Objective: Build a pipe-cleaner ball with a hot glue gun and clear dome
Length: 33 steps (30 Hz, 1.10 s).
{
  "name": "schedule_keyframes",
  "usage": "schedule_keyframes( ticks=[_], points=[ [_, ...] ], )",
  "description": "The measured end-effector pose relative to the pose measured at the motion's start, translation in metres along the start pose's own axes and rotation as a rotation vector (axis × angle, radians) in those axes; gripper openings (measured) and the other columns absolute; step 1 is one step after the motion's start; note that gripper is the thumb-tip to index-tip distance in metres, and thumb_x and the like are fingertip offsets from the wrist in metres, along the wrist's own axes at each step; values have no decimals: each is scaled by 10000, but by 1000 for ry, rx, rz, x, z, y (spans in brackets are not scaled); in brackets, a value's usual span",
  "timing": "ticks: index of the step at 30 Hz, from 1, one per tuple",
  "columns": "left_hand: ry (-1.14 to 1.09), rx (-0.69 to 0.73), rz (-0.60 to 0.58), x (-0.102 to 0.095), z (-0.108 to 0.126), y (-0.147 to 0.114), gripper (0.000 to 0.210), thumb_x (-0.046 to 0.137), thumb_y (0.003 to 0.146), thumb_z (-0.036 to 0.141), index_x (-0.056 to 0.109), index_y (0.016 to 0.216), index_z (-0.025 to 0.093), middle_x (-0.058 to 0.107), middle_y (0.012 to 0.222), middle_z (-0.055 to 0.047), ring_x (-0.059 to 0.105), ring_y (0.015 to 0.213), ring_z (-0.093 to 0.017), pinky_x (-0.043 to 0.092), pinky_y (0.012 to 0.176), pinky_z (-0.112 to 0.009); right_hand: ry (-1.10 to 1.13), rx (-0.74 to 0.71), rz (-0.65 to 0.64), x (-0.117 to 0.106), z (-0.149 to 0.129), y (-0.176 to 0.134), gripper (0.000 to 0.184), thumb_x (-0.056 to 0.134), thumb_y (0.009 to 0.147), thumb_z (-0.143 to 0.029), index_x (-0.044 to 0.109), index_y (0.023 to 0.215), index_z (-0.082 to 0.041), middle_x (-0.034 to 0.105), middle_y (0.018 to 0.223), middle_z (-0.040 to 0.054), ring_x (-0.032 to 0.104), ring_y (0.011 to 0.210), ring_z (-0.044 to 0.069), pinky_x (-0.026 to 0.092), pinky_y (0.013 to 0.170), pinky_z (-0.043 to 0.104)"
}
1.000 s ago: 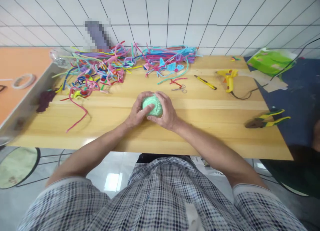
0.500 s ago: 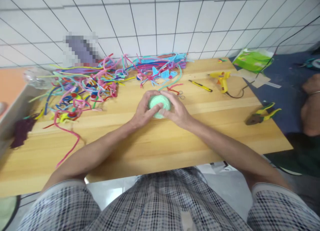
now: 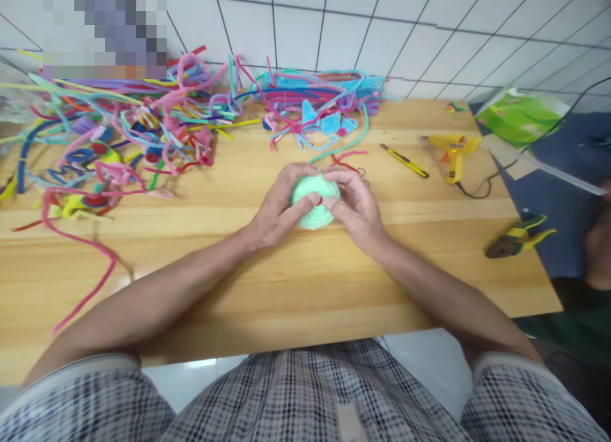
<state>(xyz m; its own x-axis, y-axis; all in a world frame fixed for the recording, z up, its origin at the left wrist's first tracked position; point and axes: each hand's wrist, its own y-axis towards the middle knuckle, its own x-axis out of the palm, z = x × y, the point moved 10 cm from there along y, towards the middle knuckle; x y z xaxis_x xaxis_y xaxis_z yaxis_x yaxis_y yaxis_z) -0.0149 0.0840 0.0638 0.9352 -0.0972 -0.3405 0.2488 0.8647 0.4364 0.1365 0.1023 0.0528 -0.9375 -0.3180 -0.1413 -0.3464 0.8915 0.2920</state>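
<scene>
A mint-green round coil of pipe cleaner [image 3: 312, 218] lies between my hands near the middle of the wooden table [image 3: 286, 283]. My left hand [image 3: 281, 209] curls around its left side, the thumb pressing its top near the middle. From the right, my right hand [image 3: 358, 209] wraps the other edge with its thumb also on top. A small red spot [image 3: 319, 201] shows between the two thumb tips. Behind the fingers, a mint-green strand [image 3: 365, 127] runs back toward the pile. Red pipe cleaner pieces [image 3: 346, 158] and partly hidden small scissors [image 3: 363, 173] lie just beyond my right hand.
Tangled coloured pipe cleaners [image 3: 157, 123] spread over the back left. A yellow box cutter [image 3: 405, 160], a yellow glue gun [image 3: 453, 154] with a black cord, and yellow-green pliers [image 3: 515, 238] lie to the right. A green package [image 3: 520, 117] stands behind. Another person's arm [image 3: 600, 251] is at the right edge.
My view has shifted closer. Both hands still hold the coil; the thumbs have drawn slightly apart, and the red spot now shows between them.
</scene>
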Motion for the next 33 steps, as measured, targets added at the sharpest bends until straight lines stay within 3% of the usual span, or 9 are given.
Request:
schedule_keyframes(
  ticks=[9, 14, 24, 28, 31, 33],
  points=[
    [49, 88, -7, 5, 10, -1, 395, 554, 1136, 550, 597, 1402, 262, 675, 1446, -118, 625, 1426, -292, 514, 1249, -520, 3, 21, 12, 2, 1, -4, 554, 798, 908, -679, 603, 1249, -287, 653, 1431, 85, 680, 1287, 275, 590, 1126, 451],
    [75, 164, 19, 5, 18, -3, 331, 558, 1148, 473, 594, 1400, 261, 683, 1414, -110, 633, 1405, -274, 532, 1230, -501, 26, 13, 30, 4, 3, -6, 545, 784, 911, -694, 604, 1239, -298, 623, 1434, 78, 638, 1343, 290, 545, 1176, 472],
    [28, 174, -2, 2, 9, -8, 399, 573, 1152, 493, 594, 1474, 259, 649, 1499, -94, 598, 1487, -279, 507, 1299, -475, 63, 24, 56, 4, 5, -3, 547, 828, 868, -690, 636, 1217, -314, 659, 1422, 61, 644, 1327, 291, 540, 1158, 472],
    [-21, 86, 203, -18, 4, -5, 361, 557, 1142, 573, 632, 1391, 323, 671, 1511, -60, 625, 1480, -257, 529, 1280, -467, 68, 42, 82, 3, 9, -3, 519, 833, 863, -639, 636, 1220, -318, 666, 1411, 64, 656, 1310, 289, 543, 1152, 477],
    [-45, 28, 360, -39, 1, -1, 334, 534, 1149, 580, 714, 1111, 301, 764, 1377, -35, 699, 1357, -235, 547, 1243, -454, 60, 26, 90, 3, 9, -3, 485, 826, 874, -599, 643, 1218, -311, 669, 1396, 70, 659, 1310, 293, 535, 1165, 493],
    [-64, 2, 371, -45, -2, 3, 401, 527, 1147, 594, 697, 978, 272, 792, 1340, -30, 719, 1309, -232, 554, 1225, -459, 49, 14, 98, 3, 8, -3, 475, 824, 878, -598, 647, 1212, -310, 672, 1398, 73, 656, 1326, 302, 527, 1185, 513]
  ],
)
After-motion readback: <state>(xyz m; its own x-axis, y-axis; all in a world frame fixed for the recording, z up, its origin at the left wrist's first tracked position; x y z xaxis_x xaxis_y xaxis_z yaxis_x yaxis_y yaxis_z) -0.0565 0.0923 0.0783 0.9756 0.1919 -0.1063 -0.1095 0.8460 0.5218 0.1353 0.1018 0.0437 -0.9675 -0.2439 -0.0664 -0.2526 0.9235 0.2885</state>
